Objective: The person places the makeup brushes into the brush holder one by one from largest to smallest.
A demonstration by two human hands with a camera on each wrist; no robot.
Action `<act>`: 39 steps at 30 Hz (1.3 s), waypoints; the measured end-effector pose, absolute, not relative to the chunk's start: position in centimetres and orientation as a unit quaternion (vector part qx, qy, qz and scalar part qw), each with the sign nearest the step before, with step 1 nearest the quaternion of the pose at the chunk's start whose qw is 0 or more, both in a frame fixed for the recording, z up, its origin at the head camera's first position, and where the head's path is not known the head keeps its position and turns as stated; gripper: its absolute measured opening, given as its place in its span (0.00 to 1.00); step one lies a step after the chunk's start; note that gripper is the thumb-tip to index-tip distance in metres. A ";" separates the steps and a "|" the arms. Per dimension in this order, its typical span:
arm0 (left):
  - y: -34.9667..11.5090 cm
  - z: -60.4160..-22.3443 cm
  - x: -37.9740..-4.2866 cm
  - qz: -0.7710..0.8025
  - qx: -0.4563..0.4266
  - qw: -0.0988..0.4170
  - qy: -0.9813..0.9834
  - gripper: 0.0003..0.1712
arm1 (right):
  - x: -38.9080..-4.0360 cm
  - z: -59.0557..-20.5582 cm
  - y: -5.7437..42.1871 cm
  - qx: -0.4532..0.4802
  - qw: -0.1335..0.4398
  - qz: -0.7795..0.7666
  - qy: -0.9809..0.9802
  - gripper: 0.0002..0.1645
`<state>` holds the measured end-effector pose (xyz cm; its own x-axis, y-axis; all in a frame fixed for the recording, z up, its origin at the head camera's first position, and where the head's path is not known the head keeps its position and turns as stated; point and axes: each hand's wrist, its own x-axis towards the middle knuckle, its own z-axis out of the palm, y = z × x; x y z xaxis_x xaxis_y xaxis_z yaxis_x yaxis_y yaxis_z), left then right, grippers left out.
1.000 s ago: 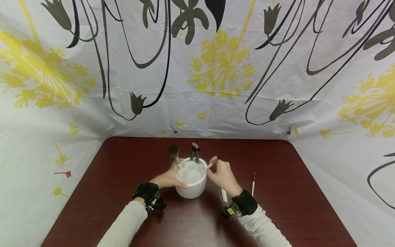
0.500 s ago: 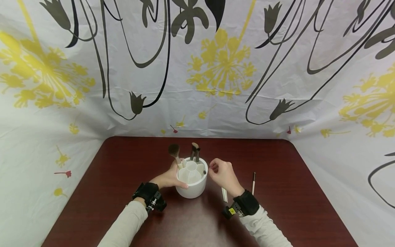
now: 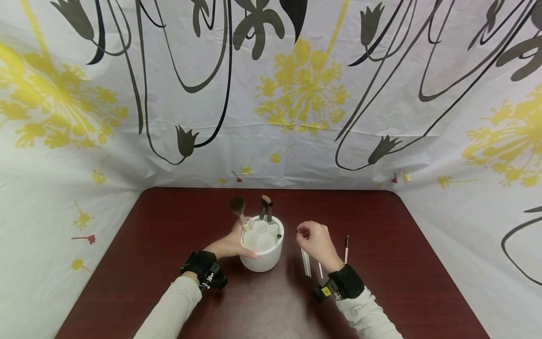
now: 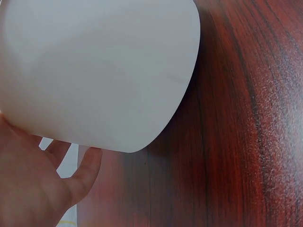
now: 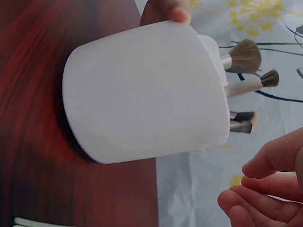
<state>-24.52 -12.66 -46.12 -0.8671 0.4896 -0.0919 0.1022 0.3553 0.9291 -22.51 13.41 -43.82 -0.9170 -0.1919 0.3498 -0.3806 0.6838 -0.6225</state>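
My left hand (image 3: 228, 245) grips the side of a white round brush holder (image 3: 263, 262), thumb toward the front; in the left wrist view its fingers (image 4: 87, 170) lie against the holder's wall. Several makeup brushes stand in the compartments: a large fluffy brush (image 3: 237, 206) at the left, dark-headed brushes (image 3: 267, 207) at the back, and a small brush (image 5: 269, 79) whose dark tip shows low at the right. To the right of the holder, my right hand (image 3: 316, 242) hovers apart from it, fingers loosely curled with nothing between them.
Beneath and beside my right hand, several pale brush handles (image 3: 306, 263) lie on the dark red wooden table (image 3: 186, 207). Farther right lies a thin brush (image 3: 346, 249) with a dark tip. A flower-printed cloth (image 3: 313, 165) hangs behind the table.
My right hand had a small brush pinched at the holder's right side, let it go into a compartment there, then moved right and away. My left hand keeps its grip on the holder.
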 end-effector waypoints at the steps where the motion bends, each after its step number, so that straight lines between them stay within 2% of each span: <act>1: -12.7 -46.4 -24.7 0.537 0.184 0.181 0.803 0.64 | -22.4 -43.9 13.6 0.154 0.128 0.363 -0.910 0.07; 9: -12.9 -49.4 -26.0 0.534 0.179 0.171 0.809 0.67 | -21.9 -45.0 14.6 0.125 0.109 0.364 -0.917 0.12; 21: -13.0 -50.0 -26.1 0.533 0.181 0.158 0.811 0.65 | -21.9 -46.3 16.3 0.103 0.111 0.334 -0.930 0.14; 32: -13.0 -50.1 -26.3 0.535 0.180 0.162 0.810 0.66 | -22.8 -48.2 16.5 0.065 0.068 0.318 -0.943 0.15; 39: -13.1 -50.2 -26.2 0.541 0.180 0.158 0.807 0.68 | -23.0 -50.0 16.5 0.062 0.063 0.302 -0.949 0.13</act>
